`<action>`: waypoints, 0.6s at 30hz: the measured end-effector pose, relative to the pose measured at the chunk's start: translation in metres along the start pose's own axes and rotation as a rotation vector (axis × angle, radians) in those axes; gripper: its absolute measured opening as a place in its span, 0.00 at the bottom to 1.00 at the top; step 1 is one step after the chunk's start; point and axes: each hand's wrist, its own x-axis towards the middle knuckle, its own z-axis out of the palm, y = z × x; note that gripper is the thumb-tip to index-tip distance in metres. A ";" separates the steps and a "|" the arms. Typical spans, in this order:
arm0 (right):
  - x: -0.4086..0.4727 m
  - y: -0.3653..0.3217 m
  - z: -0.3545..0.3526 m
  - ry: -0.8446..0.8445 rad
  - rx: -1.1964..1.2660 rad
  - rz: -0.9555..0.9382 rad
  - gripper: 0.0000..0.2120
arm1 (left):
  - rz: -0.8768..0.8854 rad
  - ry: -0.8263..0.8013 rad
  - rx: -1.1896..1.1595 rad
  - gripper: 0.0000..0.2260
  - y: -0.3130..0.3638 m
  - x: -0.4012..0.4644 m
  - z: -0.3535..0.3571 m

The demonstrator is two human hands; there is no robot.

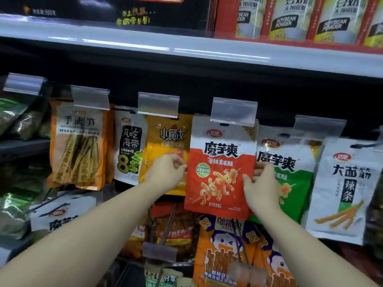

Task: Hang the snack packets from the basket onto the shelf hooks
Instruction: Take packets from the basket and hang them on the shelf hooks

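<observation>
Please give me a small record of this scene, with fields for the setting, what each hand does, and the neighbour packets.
setting: shop shelf with hooks
packet in hand: red and white packet, top under a clear tag holder
left hand: at the packet's left edge, fingers curled
right hand: pinches the packet's right edge
left neighbour: yellow packet
right neighbour: green and white packet
basket: not in view

**Packet between two hands**

I see the packet (221, 162) hanging under a tag holder (233, 111), my left hand (165, 172) at its left edge, right hand (262, 184) at its right; boxes (290, 17) stand on the shelf (186, 46) above.
</observation>
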 end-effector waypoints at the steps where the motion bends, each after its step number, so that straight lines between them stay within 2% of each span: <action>1: -0.008 -0.002 -0.001 0.021 -0.043 -0.023 0.17 | 0.020 -0.002 0.050 0.06 -0.004 -0.006 -0.006; 3: -0.025 -0.009 -0.004 0.057 -0.166 -0.063 0.19 | 0.076 -0.007 0.135 0.04 -0.011 -0.018 -0.021; 5: -0.047 -0.016 -0.007 0.077 -0.348 -0.147 0.19 | 0.163 -0.029 0.314 0.08 -0.022 -0.034 -0.037; 8: -0.083 -0.022 -0.006 0.003 -0.570 -0.296 0.18 | 0.329 -0.090 0.648 0.13 -0.042 -0.059 -0.066; 10: -0.115 -0.026 0.002 -0.084 -0.710 -0.364 0.17 | 0.378 -0.169 0.807 0.14 -0.061 -0.080 -0.086; 15: -0.193 -0.022 0.027 -0.315 -0.983 -0.475 0.13 | 0.422 -0.304 0.932 0.14 -0.119 -0.128 -0.116; 18: -0.247 -0.006 0.048 -0.397 -1.029 -0.536 0.09 | 0.456 -0.415 0.960 0.15 -0.162 -0.166 -0.119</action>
